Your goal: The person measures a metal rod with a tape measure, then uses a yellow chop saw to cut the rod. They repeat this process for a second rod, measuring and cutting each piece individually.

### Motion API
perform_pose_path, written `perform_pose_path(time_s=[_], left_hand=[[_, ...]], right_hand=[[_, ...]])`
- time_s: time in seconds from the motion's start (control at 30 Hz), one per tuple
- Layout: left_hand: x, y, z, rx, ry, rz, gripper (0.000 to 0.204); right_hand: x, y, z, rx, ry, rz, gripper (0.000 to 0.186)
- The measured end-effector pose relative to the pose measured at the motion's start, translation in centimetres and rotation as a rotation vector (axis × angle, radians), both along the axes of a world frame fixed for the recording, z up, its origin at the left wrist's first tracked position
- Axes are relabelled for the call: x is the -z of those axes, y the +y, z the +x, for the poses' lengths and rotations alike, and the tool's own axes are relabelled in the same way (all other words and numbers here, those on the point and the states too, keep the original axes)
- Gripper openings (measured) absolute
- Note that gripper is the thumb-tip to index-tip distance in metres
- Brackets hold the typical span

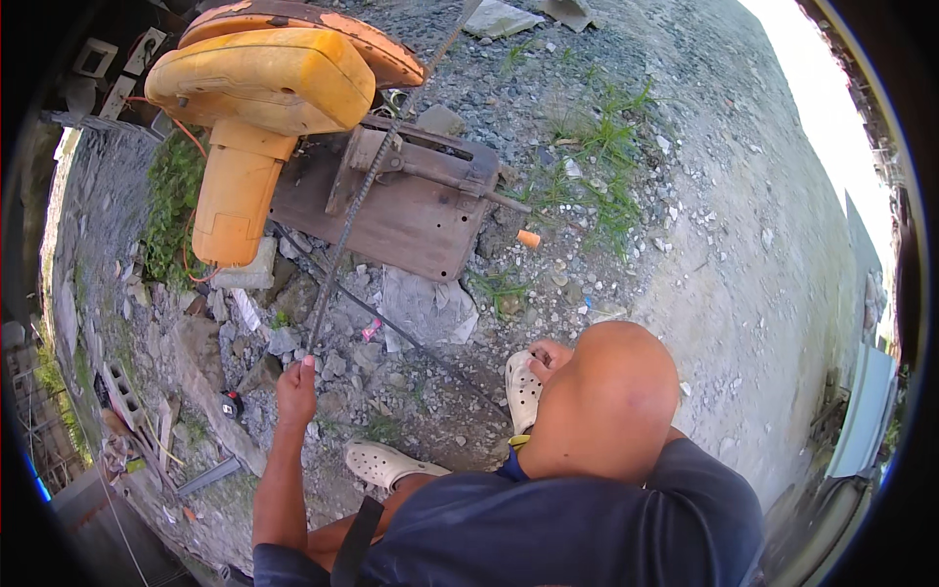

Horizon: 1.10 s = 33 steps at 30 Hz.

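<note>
My left hand (pixel 295 391) is closed round the near end of a ribbed steel rebar (pixel 349 225). The bar slants up and away, crossing the rusty base plate (pixel 430 230) of a chop saw. It lies beside the clamp (pixel 370 152) and runs out past the top of the view. The saw's yellow motor housing (pixel 240 191) and guard (pixel 259 78) stand to the left of the bar. Beyond my bent knee (pixel 626 382), my right hand (pixel 553 357) shows only in part, above a cream clog (pixel 523 389). Its visible fingers are loosely bent and apart, with nothing seen in them.
A black cable (pixel 391 328) trails across the gravel from the saw toward my feet. Close to my left hand lie a small black-and-red object (pixel 232 404) and rocks. An orange piece (pixel 528 238) and grass tufts (pixel 611 127) are right of the saw. A hollow block (pixel 122 393) lies far left.
</note>
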<state>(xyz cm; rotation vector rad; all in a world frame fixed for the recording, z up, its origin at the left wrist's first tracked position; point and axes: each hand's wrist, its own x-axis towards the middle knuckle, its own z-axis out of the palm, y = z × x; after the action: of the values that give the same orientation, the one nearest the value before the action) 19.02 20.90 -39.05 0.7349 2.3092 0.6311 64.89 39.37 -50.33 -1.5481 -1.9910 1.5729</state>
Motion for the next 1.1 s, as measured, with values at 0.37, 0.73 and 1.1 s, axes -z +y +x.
perform_pose_path(time_s=[0.37, 0.73, 1.1], left_hand=[[-2.0, 0.0, 5.6, 0.029, -0.423, -0.13, 0.056], [-6.8, 0.3, 7.8, -0.094, -1.225, -0.199, 0.057], [-7.3, -2.0, 10.0, 0.072, -1.106, -0.309, 0.062]], right_hand=[[-5.6, 14.1, -0.4, 0.538, 0.575, -0.119, 0.019], [-13.6, 44.9, -16.7, 0.569, 0.833, -0.409, 0.094], [-17.2, 53.0, -18.9, 0.397, 1.366, -0.553, 0.029]])
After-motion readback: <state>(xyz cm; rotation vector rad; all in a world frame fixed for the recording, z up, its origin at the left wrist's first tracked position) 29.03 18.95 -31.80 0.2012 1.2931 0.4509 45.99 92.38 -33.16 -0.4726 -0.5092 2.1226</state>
